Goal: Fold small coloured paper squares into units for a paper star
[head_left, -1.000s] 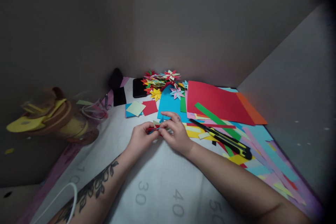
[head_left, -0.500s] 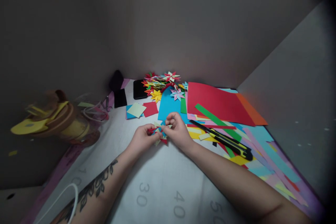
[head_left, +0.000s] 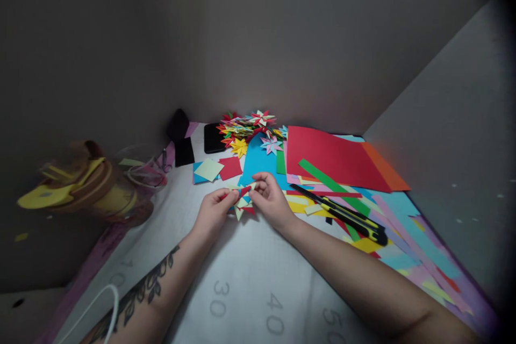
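From my remote view, the left hand (head_left: 213,208) pinches one side of a small folded-paper star in red, blue and pale green (head_left: 244,202) over the desk's white, number-printed cover (head_left: 242,274); the right hand (head_left: 269,201) appears to grip a pale point on its far side. I'd want the left grip steady but light, the right working point by point, sparing the creases.

The lone head-worn camera looks forward and down from close above the table (head_left: 242,274), facing the grey wall (head_left: 258,37) beyond.
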A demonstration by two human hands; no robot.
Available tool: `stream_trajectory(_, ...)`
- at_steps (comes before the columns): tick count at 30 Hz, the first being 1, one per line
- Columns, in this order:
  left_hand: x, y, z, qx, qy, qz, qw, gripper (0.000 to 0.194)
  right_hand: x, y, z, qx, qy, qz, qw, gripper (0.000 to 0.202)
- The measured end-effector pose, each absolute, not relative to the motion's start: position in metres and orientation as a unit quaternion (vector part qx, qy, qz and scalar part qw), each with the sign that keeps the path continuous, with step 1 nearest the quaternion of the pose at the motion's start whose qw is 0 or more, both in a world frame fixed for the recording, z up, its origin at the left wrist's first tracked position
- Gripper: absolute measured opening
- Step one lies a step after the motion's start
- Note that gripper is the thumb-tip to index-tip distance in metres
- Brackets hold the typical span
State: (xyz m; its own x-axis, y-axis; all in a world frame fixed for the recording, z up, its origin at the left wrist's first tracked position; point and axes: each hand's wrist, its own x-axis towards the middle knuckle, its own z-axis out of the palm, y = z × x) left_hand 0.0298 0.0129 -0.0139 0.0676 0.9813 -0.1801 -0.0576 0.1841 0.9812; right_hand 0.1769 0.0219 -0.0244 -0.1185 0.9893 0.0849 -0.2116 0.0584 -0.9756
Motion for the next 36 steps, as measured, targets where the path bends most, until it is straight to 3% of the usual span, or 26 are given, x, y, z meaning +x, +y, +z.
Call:
stream_trajectory(5, 0.030, 0.013, -0.015, 0.495, 0.503, 0.388, 0.593, 0.027, 0.180, 0.025, -0.028, -0.425, -0.509, 0.481, 0.573, 0.027)
stream_trajectory(10, 0.029, 0.011, -0.013, 0.542, 0.521, 0.370, 0.546, 0.026, 0.184, 0.022, -0.027, -0.433, -0.612, 0.409, 0.521, 0.004)
stream_trajectory(18, 0.027, 0.009, -0.011, 0.594, 0.545, 0.385, 0.449, 0.021, 0.185, 0.020, -0.023, -0.394, -0.684, 0.314, 0.528, 0.012)
stream_trajectory(36, 0.026, 0.011, -0.006, 0.562, 0.545, 0.371, 0.500, 0.022, 0.190, 0.019, -0.024, -0.359, -0.744, 0.207, 0.524, 0.011)
